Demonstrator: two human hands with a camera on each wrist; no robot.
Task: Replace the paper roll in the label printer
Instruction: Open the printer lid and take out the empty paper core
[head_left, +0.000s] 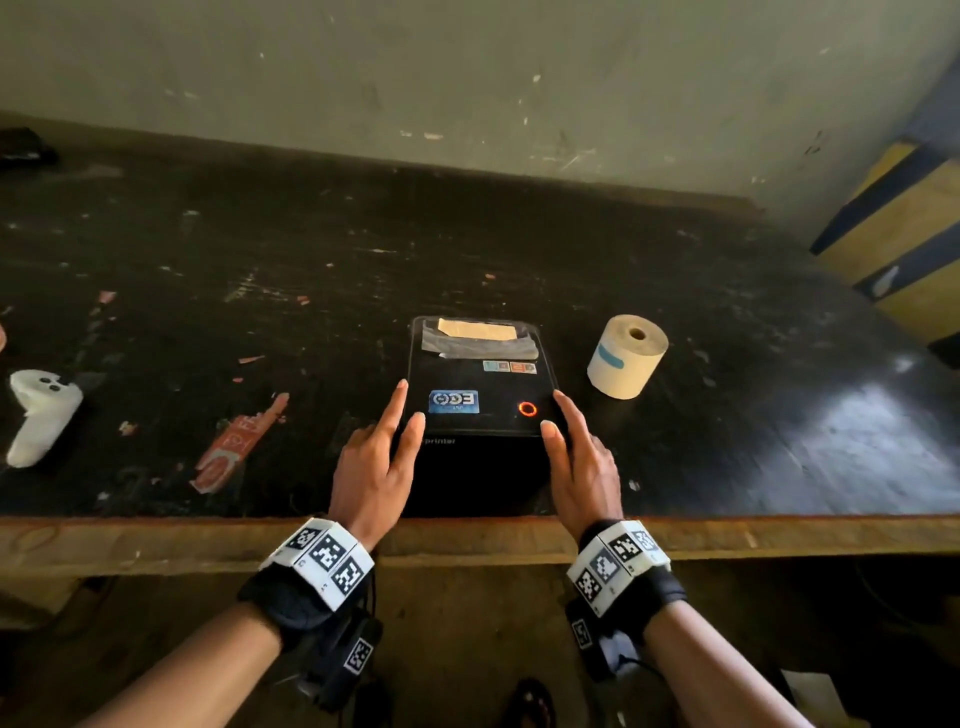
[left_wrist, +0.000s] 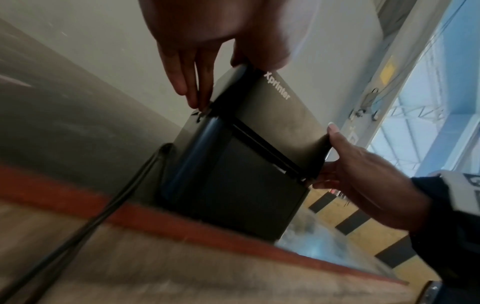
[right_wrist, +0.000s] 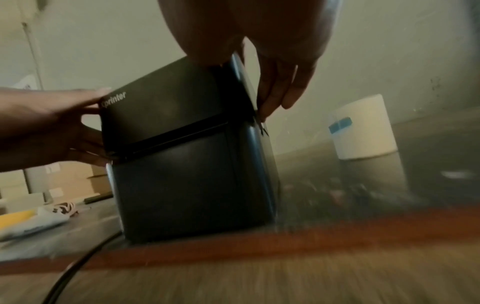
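Observation:
A black label printer (head_left: 478, 384) stands at the table's front edge, with an orange ring lit on its lid. A strip of paper and clear film lies at the lid's back. My left hand (head_left: 400, 415) rests against its left side, thumb on the lid's front corner. In the left wrist view its straight fingers (left_wrist: 194, 82) reach down to the side seam. My right hand (head_left: 558, 421) mirrors it on the right side, fingers (right_wrist: 275, 90) straight down at the seam. A cream paper roll (head_left: 626, 358) with a blue tape tab stands upright to the right of the printer, apart from both hands.
A white handheld controller (head_left: 41, 415) lies at the left, with torn red label scraps (head_left: 234, 447) between it and the printer. A black cable (left_wrist: 103, 216) hangs over the wooden table edge (head_left: 156, 540). A yellow and black striped post (head_left: 904, 234) stands at the right.

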